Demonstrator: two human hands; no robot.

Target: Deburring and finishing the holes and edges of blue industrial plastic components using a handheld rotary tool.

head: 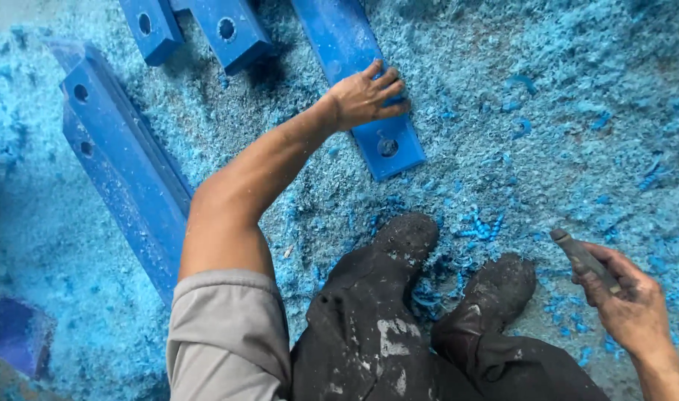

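1. Head view: the left hand [365, 95] lies flat with spread fingers on a blue drilled bar [358, 82], gripping nothing.
2. The bar lies on the floor [562, 96] among blue shavings [480, 226].
3. The right hand [627, 301] clasps a grey tool [581, 256] beside the dark shoes [495, 286].

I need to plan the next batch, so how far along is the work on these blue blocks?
Looks well under way, though I can't count finished pieces. Done: blue shavings blanket the floor, and several blue bars lying about already show holes. In hand: the left hand rests on one blue bar with a hole near its end, while the right hand grips a dark tool. Left: can't tell.
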